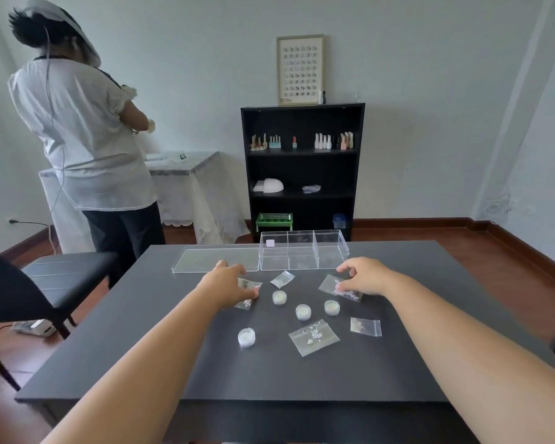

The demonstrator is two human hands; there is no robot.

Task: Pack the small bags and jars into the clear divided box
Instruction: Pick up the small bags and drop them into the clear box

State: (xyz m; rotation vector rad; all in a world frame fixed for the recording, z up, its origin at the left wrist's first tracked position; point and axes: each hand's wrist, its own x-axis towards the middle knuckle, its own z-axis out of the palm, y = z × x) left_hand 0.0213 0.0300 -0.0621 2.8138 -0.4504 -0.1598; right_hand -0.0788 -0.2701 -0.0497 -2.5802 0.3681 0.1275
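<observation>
Both hands are reaching for small zip bags on the dark desk (pixel 398 363), and none of the bags or jars is packed yet. The left hand (pixel 228 283) lies over a bag of pale beads (pixel 249 294) left of centre, fingers curled down on it; whether it has actually pinched the bag cannot be told. The right hand (pixel 364 277) has its thumb and fingers bent over another beaded bag (pixel 337 288) right of centre, fingertips touching the plastic, not yet visibly gripping.

The clear divided box (pixel 303 251) stands open just beyond the hands, in the upper middle of the desk, its three sections nearly empty, with its lid (pixel 215 259) flat beside it on the left. Three more bags (pixel 282 279) and four small round jars (pixel 279 297) lie scattered between and below the hands.

To do this well, pinch each bag by an edge or corner, since the thin film lies flat and slides. Lift it clear of the nearby jars, then lay it flat in one section, keeping room for the jars in another.
</observation>
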